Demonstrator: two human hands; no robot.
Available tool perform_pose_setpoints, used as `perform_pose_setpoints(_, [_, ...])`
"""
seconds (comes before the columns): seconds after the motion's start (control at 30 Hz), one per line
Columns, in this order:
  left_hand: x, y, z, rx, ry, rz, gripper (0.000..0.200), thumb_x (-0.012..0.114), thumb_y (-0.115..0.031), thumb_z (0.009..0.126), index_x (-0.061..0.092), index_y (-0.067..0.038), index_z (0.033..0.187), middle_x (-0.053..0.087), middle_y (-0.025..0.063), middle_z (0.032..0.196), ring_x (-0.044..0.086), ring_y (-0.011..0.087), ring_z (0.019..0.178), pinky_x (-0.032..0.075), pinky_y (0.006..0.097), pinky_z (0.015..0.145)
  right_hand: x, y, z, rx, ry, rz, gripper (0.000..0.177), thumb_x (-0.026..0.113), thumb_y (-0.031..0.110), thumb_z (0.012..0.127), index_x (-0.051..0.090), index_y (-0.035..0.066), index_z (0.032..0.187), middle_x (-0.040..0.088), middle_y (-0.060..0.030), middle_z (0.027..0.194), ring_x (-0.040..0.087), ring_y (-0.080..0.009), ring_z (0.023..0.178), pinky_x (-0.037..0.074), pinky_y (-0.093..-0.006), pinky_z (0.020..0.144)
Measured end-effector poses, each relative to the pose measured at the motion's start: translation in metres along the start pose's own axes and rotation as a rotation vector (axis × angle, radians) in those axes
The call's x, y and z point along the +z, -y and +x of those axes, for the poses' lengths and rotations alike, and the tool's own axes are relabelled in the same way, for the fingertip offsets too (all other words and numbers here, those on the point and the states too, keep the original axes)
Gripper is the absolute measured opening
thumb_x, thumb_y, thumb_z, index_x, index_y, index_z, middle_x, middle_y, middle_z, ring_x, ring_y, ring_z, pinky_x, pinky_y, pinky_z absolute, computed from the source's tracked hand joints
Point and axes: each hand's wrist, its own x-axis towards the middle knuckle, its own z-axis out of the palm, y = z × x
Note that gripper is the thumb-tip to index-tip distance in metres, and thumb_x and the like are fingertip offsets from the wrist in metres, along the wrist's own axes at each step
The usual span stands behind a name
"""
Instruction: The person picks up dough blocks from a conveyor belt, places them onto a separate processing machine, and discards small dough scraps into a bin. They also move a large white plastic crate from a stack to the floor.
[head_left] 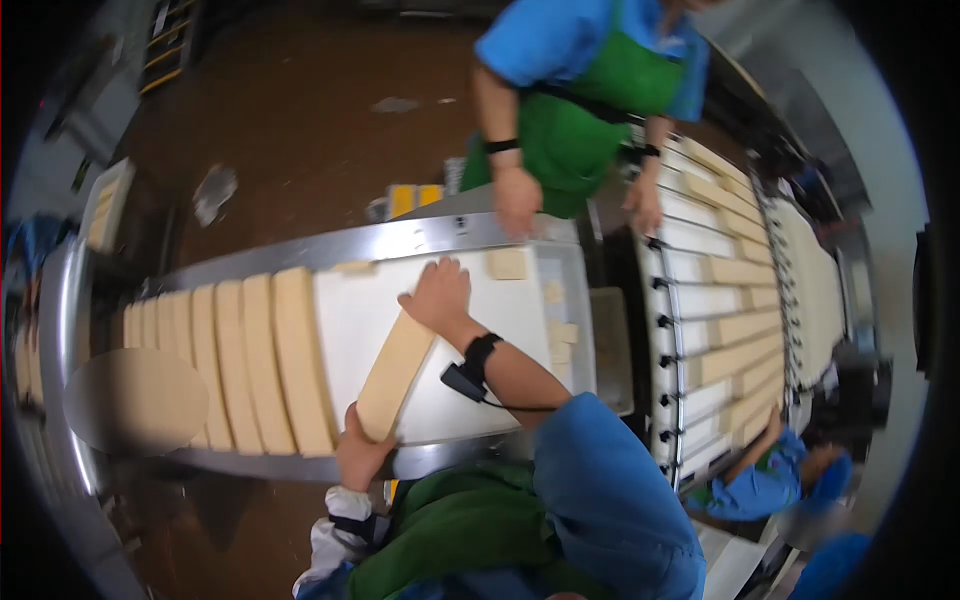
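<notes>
On the smooth white belt [360, 300], you are clasping one long, flat tan slab [395, 375] with your left hand [360, 455]. Your right hand [437, 295] is covering its far end, grasp unclear, beside at least six similar boards [260, 360].

A food factory line: pale slabs [265, 365] ride a steel-edged conveyor belt [350, 310], with aproned workers [585, 110] at a slatted conveyor [715, 300] beyond.

Matt wooden slat [393, 375] on smooth belt [470, 395], glossy metal rim [300, 255].
</notes>
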Motion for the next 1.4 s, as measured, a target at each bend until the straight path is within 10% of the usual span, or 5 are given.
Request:
perform_pose_setpoints(0.2, [0.014, -0.007, 0.018, 0.11, 0.09, 0.268, 0.098, 0.088, -0.029, 0.049, 0.04, -0.013, 0.133, 0.067, 0.0206, 0.101, 0.065, 0.0415, 0.094, 0.054, 0.0484, 0.079, -0.036, -0.118, -0.097, -0.148, 0.182, 0.241, 0.108, 0.084, 0.05, 0.053, 0.04, 0.0, 0.137, 0.056, -0.0247, 0.111, 0.056, -0.0394, 0.105, 0.046, -0.0452, 0.094])
perform_pose_setpoints(0.53, [0.092, -0.12, 0.002, 0.58, 0.132, 0.294, 0.066, 0.078, -0.013, 0.052, 0.054, -0.005, 0.113, 0.068, 0.0198, 0.095, 0.066, 0.0395, 0.092, 0.053, 0.0429, 0.082, -0.056, -0.233, -0.234, 0.146, -0.47, 0.231, 0.044, 0.068, 0.016, 0.07, 0.062, 0.018, 0.114, 0.056, -0.0193, 0.104, 0.054, -0.038, 0.098, 0.044, -0.0484, 0.082])
perform_pose_setpoints(0.73, [0.231, -0.238, -0.115, 0.788, 0.908, 0.001, 0.088, 0.085, -0.013, 0.056, 0.042, -0.003, 0.132, 0.063, 0.017, 0.111, 0.062, 0.0291, 0.104, 0.049, 0.0395, 0.092, -0.155, -0.434, -0.446, 0.34, -0.535, 0.181, 0.055, 0.078, 0.012, 0.059, 0.062, 0.021, 0.111, 0.061, -0.0147, 0.099, 0.056, -0.0366, 0.096, 0.047, -0.0448, 0.083])
perform_pose_setpoints(1.03, [0.354, -0.26, -0.269, 0.093, 1.392, -0.048, 0.088, 0.079, -0.006, 0.066, 0.033, -0.004, 0.141, 0.055, 0.0144, 0.124, 0.057, 0.0232, 0.112, 0.049, 0.0345, 0.092, -0.14, -0.594, -0.556, 0.483, 0.036, 0.329, 0.079, 0.076, 0.005, 0.052, 0.053, 0.029, 0.123, 0.052, -0.016, 0.097, 0.058, -0.0404, 0.089, 0.048, -0.0435, 0.078])
perform_pose_setpoints(1.4, [0.469, -0.297, -0.287, 0.027, 1.341, -0.236, 0.075, 0.059, 0.008, 0.082, 0.02, -0.005, 0.144, 0.061, 0.0178, 0.113, 0.059, 0.0234, 0.106, 0.048, 0.0312, 0.09, -0.114, -0.592, -0.565, 0.522, -0.517, 0.005, 0.072, 0.066, 0.004, 0.057, 0.05, 0.006, 0.127, 0.045, -0.0269, 0.129, 0.04, -0.0442, 0.125, 0.031, -0.0515, 0.106])
